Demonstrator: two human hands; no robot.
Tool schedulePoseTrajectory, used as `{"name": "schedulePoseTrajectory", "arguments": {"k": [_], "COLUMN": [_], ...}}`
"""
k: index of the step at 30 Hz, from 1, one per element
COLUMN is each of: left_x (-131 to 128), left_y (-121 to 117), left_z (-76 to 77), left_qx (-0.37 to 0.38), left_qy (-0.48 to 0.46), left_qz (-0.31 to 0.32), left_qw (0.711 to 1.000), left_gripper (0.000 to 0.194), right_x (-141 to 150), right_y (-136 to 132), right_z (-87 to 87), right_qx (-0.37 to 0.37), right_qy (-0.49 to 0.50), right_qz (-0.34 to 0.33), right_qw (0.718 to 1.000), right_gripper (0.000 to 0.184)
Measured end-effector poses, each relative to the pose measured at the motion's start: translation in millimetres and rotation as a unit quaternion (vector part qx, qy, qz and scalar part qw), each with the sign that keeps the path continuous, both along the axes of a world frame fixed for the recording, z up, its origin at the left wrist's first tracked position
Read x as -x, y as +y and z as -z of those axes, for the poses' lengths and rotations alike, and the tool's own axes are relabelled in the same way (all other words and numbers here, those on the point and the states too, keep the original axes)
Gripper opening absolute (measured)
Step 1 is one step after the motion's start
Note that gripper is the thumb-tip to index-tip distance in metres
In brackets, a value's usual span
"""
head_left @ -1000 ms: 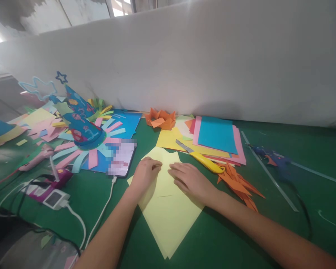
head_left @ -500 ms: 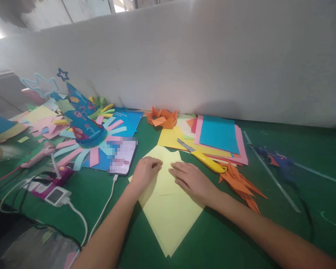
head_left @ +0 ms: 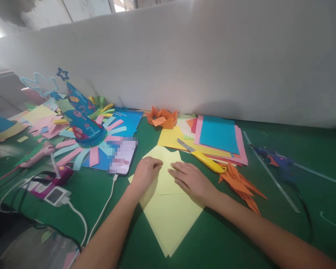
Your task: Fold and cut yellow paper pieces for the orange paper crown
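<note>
A pale yellow sheet of paper [head_left: 168, 220] lies on the green table with its corner toward me. Its upper part is folded, and a crease crosses the middle. On the upper left of the sheet rests my left hand [head_left: 148, 172], fingers curled and pressed together at the paper. My right hand [head_left: 194, 181] lies flat on the upper right, its fingers stretched and slightly apart. Just beyond that hand is a yellow utility knife [head_left: 208, 161], blade out. Folded orange paper spikes [head_left: 240, 186] sit beside my right wrist.
Stacked coloured papers [head_left: 220, 134] and an orange paper crown [head_left: 161, 117] lie at the back. To the left are a phone [head_left: 124, 157] on a cable, blue cone hats [head_left: 85, 123], a power strip [head_left: 52, 190] and a pink glue gun [head_left: 37, 154]. A blue glue gun [head_left: 281, 164] lies right.
Almost nothing differs. Both hands stay on the yellow paper, with only a very slight shift of the fingers.
</note>
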State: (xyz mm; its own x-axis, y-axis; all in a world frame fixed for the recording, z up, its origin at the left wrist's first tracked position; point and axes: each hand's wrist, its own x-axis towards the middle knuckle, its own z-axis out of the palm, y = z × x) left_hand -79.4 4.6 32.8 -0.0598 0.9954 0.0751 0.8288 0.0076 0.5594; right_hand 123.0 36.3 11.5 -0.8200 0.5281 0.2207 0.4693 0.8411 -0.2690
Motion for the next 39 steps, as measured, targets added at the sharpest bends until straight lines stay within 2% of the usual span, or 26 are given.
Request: {"name": "schedulePoseTrajectory", "arguments": {"k": [11,15,19,23,26,31,34,39], "left_x": [-5.9,-9.3,-11.2,-12.5,-14.1,-22.2,-27.0,-28.4], "left_y": [-3.2,-5.6,-5.0,-1.6,-0.4,-3.8,-6.5,-6.9], "left_z": [-6.8,-9.6,-9.2,-4.5,-1.5,-3.0,-5.7,-6.7], "left_qx": [-0.007,-0.003,-0.024,-0.012,-0.006,-0.008,-0.004,-0.017], "left_qy": [0.049,0.090,0.115,0.109,0.127,0.161,0.217,0.255], "left_qz": [0.012,0.004,0.014,0.052,0.058,0.065,0.065,0.093], "left_qw": [0.999,0.996,0.993,0.993,0.990,0.985,0.974,0.962], "left_gripper": [0.022,0.028,0.031,0.026,0.028,0.013,0.021,0.027], "right_x": [-0.7,-1.0,-0.3,1.1,1.5,3.0,4.8,4.8], "right_y": [0.1,0.3,-0.2,-0.5,3.2,18.6,26.5,27.6], "right_z": [2.0,2.2,1.3,-3.8,-11.8,-24.3,-26.1,-25.4], "right_qx": [-0.001,-0.006,-0.003,0.015,0.035,0.039,0.026,-0.006], "right_qy": [-0.003,0.009,0.007,-0.002,-0.016,-0.053,-0.059,-0.063], "right_qz": [0.000,-0.005,-0.011,0.021,0.046,0.067,0.075,0.076], "right_qw": [1.000,1.000,1.000,1.000,0.998,0.996,0.995,0.995], "right_gripper": [0.036,0.035,0.035,0.030,0.028,0.047,0.055,0.055]}}
